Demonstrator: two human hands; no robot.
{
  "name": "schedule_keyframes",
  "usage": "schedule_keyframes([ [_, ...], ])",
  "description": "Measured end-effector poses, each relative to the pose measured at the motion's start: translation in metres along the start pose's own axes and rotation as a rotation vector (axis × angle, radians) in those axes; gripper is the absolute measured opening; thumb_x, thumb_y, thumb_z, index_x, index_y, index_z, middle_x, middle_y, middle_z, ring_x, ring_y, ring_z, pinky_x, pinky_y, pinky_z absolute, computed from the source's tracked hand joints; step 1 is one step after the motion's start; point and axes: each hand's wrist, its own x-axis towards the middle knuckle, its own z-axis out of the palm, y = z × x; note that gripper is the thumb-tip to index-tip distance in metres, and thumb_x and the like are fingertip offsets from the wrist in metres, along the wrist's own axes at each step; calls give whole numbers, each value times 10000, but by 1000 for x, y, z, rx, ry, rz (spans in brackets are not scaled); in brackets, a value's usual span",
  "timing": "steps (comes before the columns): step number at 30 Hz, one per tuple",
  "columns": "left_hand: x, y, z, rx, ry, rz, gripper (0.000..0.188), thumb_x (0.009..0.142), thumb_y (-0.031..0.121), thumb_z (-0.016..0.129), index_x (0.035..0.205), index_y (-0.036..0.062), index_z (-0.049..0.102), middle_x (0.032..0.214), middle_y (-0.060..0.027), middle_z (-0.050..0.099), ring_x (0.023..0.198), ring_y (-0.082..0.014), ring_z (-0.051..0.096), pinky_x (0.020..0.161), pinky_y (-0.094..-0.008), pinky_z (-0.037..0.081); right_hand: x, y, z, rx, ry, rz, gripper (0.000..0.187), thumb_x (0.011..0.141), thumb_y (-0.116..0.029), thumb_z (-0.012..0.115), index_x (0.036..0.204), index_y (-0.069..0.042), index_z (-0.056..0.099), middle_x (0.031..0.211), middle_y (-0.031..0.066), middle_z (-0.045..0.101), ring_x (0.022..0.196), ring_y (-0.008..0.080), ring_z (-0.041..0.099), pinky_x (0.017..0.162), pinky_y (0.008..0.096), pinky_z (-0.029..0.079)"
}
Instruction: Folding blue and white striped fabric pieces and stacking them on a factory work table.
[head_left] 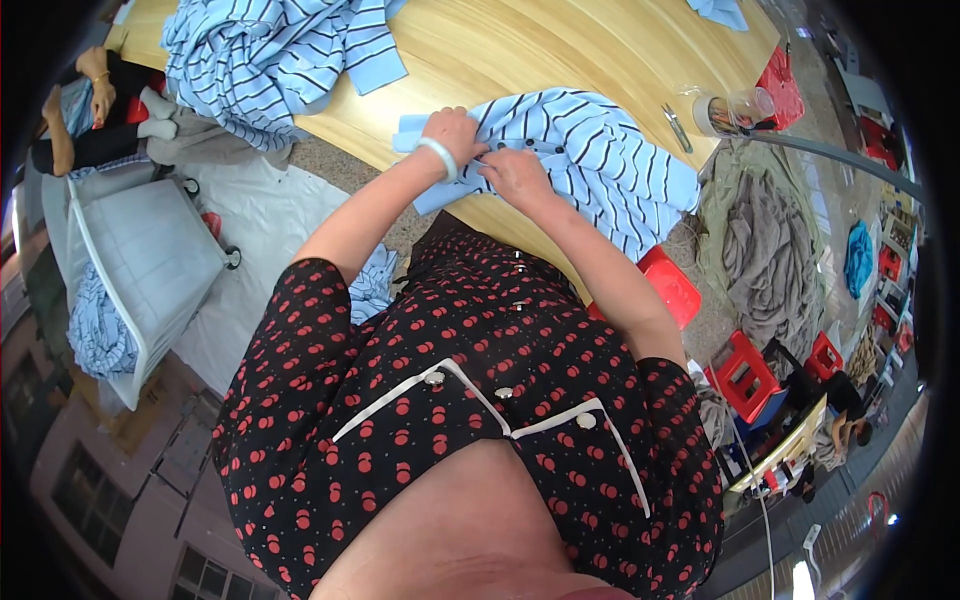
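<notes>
A light blue shirt [590, 140] with dark and white stripes lies bunched on the wooden table [480, 50] in front of me, with small dark buttons along its front edge. My left hand [453, 138], a pale bangle [438, 158] at its wrist, presses on the shirt near its plain blue end, fingers bent over the cloth. Just to its right, my right hand [519, 178] pinches the same button edge, thumb and forefinger together. The two hands' fingertips nearly meet, and what lies between them is partly hidden.
A heap of similar striped shirts [270, 70] sits at the table's far left. Tweezer-like snips [677, 128] and a clear cup of tools [735, 110] lie near the right edge. Red stools [743, 377], piled grey cloth [765, 250] and a white cart [150, 260] stand around. Another person sits at left.
</notes>
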Motion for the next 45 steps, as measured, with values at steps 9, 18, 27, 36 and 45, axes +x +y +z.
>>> schedule_keyframes([
  [9, 16, -20, 11, -152, -147, 144, 204, 700, 247, 570, 695, 44, 590, 659, -117, 583, 616, -266, 559, 585, -328, 447, -2, -1, -1, 112, 162, 0, 129, 733, -150, 503, 740, -35, 562, 713, 160, 551, 705, 319, 529, 628, 411, 412],
  [18, 9, -28, -5, -1108, -455, -188, 118, 743, 181, 596, 728, 64, 592, 616, 41, 514, 540, -36, 405, 487, -199, 347, 3, -11, -13, 198, 313, -61, 108, 725, -47, 435, 766, 1, 523, 737, 183, 528, 708, 338, 514, 631, 410, 415],
  [27, 14, -23, 4, -495, -496, -67, 297, 624, 293, 662, 710, 20, 582, 589, -114, 546, 513, -155, 470, 511, -284, 398, -4, -8, -9, 206, 213, 39, 124, 707, -68, 452, 788, -17, 530, 763, 162, 550, 711, 321, 535, 628, 386, 432],
  [36, 7, -14, -2, -935, -358, -205, 233, 739, 239, 544, 677, 15, 565, 562, -65, 516, 507, -118, 431, 490, -275, 371, 2, -17, -20, 307, 361, 84, 96, 676, -45, 471, 748, -9, 526, 724, 166, 562, 684, 325, 542, 607, 392, 438],
  [45, 5, -6, -2, -1041, -298, -276, 260, 745, 243, 510, 678, -1, 571, 580, -97, 539, 547, -156, 490, 528, -295, 396, 3, -13, -20, 212, 458, 65, 100, 694, -54, 508, 776, 1, 527, 718, 166, 563, 699, 310, 546, 615, 383, 440],
])
